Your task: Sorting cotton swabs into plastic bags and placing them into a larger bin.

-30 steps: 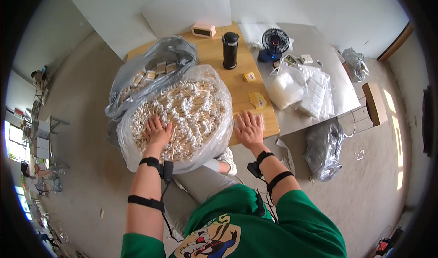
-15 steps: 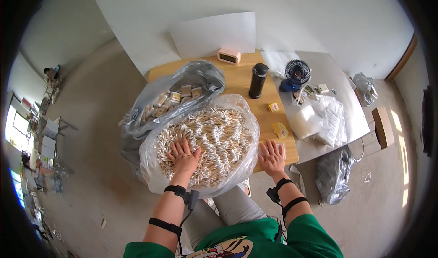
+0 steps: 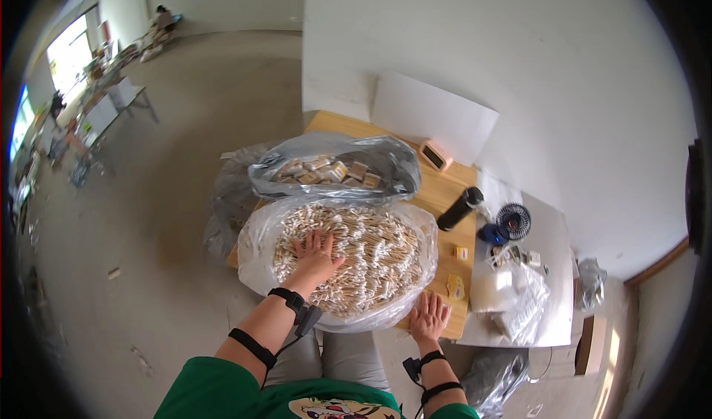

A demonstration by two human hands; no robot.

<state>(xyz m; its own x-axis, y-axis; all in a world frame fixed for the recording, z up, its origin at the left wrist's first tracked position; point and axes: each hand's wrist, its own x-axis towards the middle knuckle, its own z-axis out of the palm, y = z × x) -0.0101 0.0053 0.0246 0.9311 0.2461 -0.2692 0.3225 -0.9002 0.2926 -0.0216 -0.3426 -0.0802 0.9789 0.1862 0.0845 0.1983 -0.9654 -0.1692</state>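
Observation:
A large clear plastic bag (image 3: pixel 254 252) lies wide-mouthed at the table's near side, filled with cotton swabs (image 3: pixel 371 245) with white tips and tan sticks. On the left part of the swabs rests my left hand (image 3: pixel 317 259), palm down with fingers spread; it grips nothing that I can see. My right hand (image 3: pixel 429 319) lies flat on the near right corner of the wooden table (image 3: pixel 437 263), beside the bag, fingers stretched out. Behind the swabs, a grey plastic bag (image 3: pixel 282 156) holds several small brown packs (image 3: pixel 357 170).
Along the table's right side are a black bottle (image 3: pixel 460 208), a small yellow box (image 3: pixel 460 253) and a flattened yellow piece (image 3: pixel 455 286). A pink clock (image 3: pixel 435 155) stands at the back. The adjoining grey table (image 3: pixel 549 271) carries a fan (image 3: pixel 512 222) and clear plastic bags (image 3: pixel 523 304).
The whole view has swung left and tilted, so the table appears lower and turned. Both hands keep nearly the same places, the left on the swabs and the right on the table corner.

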